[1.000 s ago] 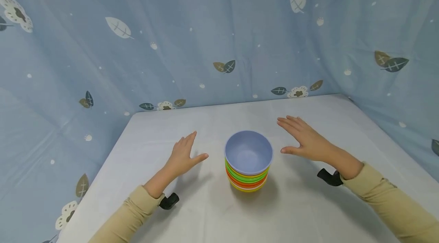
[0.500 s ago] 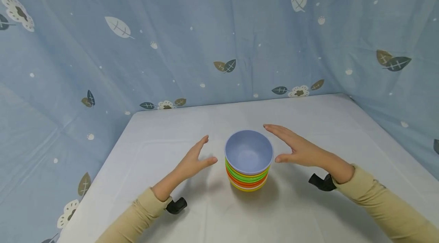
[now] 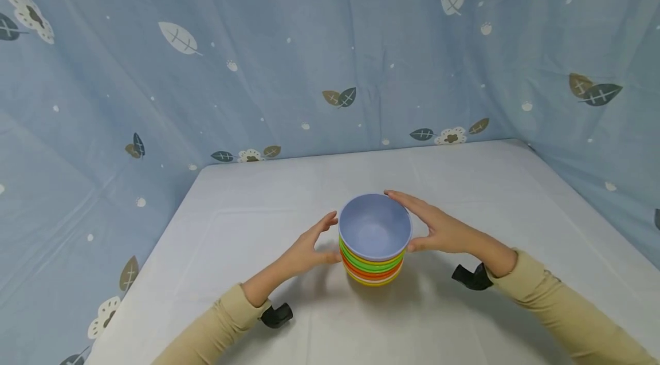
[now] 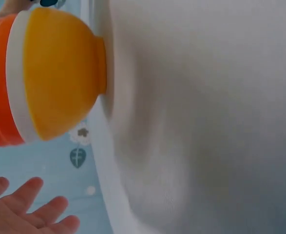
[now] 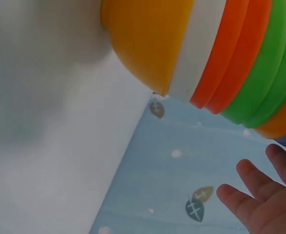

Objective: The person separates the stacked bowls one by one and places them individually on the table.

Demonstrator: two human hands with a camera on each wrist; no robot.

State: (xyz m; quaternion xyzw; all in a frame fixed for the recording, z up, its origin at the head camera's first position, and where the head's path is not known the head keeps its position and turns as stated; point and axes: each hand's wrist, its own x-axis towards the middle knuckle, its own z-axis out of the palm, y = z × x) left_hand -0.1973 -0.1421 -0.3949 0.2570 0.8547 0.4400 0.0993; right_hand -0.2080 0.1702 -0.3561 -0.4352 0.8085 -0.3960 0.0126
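A stack of nested bowls stands upright in mid-table, topped by a blue bowl (image 3: 374, 226). Below it come green and orange bowls, then a white bowl (image 5: 197, 51) and a yellow bowl (image 4: 60, 73) at the bottom. My left hand (image 3: 304, 253) is beside the stack's left side, fingers spread and thumb pointing at the lower bowls; contact is unclear. On the other side my right hand (image 3: 443, 227) has its fingertips by the blue bowl's far rim and its thumb by the near right rim. Both wrist views show fingers extended, not wrapped round the bowls.
A white cloth covers the table (image 3: 268, 193). Behind and at the sides hangs a blue curtain (image 3: 289, 67) with leaves and flowers. Black wrist mounts (image 3: 277, 316) stick out under both sleeves.
Both hands have moved inward to the stack, the left one rightward and the right one leftward. The bowls have stayed in place on the table.
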